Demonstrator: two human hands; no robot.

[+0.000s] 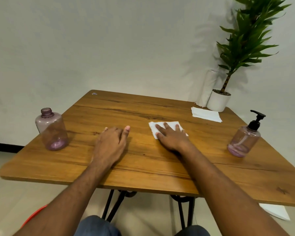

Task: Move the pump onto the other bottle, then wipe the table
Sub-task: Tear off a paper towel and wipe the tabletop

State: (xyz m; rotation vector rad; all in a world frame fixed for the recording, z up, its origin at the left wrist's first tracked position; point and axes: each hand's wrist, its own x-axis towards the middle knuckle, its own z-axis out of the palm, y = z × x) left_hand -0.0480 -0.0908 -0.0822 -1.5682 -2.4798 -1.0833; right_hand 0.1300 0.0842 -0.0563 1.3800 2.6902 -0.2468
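Note:
A purple see-through bottle (51, 130) stands without a cap at the table's left edge. A second purple bottle (243, 138) at the right edge carries the black pump (256, 120). My right hand (171, 136) lies flat, fingers spread, pressing a white paper towel (160, 127) onto the wooden table (143, 160) near its middle. My left hand (111, 143) rests palm down on the bare wood, holding nothing, a little left of the towel.
A folded white napkin stack (205, 114) lies at the back right, next to a potted plant (219, 99) and a paper roll (206, 87) at the corner. A white sheet (276, 212) lies on the floor under the right side.

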